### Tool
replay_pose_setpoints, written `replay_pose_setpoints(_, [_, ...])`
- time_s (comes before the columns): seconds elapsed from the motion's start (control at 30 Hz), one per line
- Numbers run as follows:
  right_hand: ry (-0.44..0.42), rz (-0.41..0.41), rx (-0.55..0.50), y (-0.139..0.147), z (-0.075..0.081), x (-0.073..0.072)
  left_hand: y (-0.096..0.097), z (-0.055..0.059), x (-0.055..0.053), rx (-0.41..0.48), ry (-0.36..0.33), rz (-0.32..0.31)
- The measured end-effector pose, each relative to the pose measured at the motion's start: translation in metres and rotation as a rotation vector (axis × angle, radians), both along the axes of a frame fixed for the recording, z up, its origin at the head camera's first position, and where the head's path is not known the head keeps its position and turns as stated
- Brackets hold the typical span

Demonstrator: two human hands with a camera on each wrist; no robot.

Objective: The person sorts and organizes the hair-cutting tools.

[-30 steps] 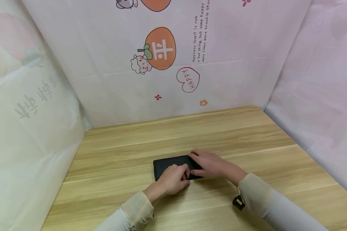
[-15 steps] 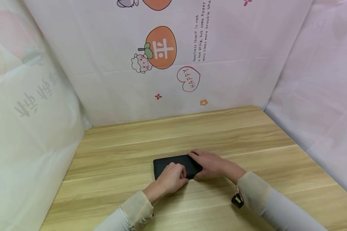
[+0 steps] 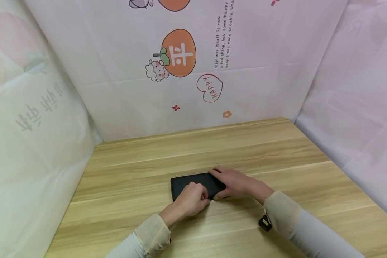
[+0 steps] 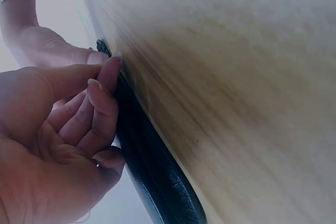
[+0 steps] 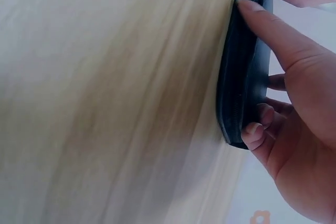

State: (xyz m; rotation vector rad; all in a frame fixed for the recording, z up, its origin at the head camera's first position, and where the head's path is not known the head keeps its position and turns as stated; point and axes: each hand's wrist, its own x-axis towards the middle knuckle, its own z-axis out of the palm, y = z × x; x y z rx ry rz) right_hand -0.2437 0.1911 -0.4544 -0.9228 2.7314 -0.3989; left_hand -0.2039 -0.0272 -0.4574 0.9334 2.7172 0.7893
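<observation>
A flat black zip wallet (image 3: 193, 180) lies on the wooden table, its long zipped side facing the person. My left hand (image 3: 190, 201) is at the middle of that near side; its thumb and forefinger pinch together at the zipper (image 4: 152, 171), hiding whatever small part is between them. At the right end, my right hand (image 3: 233, 183) grips the wallet, fingers over the far edge and thumb against the near side. In the right wrist view the thumb lies along the zipped side of the wallet (image 5: 239, 77), close to the left fingertips.
The wood-grain table (image 3: 132, 161) reaches to a white printed cloth (image 3: 122, 100) at the back. More cloth hangs at the left and right sides. A small black device (image 3: 265, 223) sits at the right cuff.
My left fingers have drawn slightly left and curled in at the zipper. The right thumb has moved down from the wallet's top to its near side. The wallet stays in place.
</observation>
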Motion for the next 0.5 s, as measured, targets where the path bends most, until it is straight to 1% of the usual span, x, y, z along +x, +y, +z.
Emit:
replay_pose_setpoints(0.27, [0.030, 0.025, 0.028, 0.0021, -0.0046, -0.0004, -0.0007, -0.0033, -0.0004, 0.001, 0.012, -0.031])
replay_pose_setpoints(0.5, [0.051, 0.050, 0.036, 0.0028, -0.0041, 0.0020, -0.0013, -0.0043, 0.0002, -0.002, 0.015, -0.026])
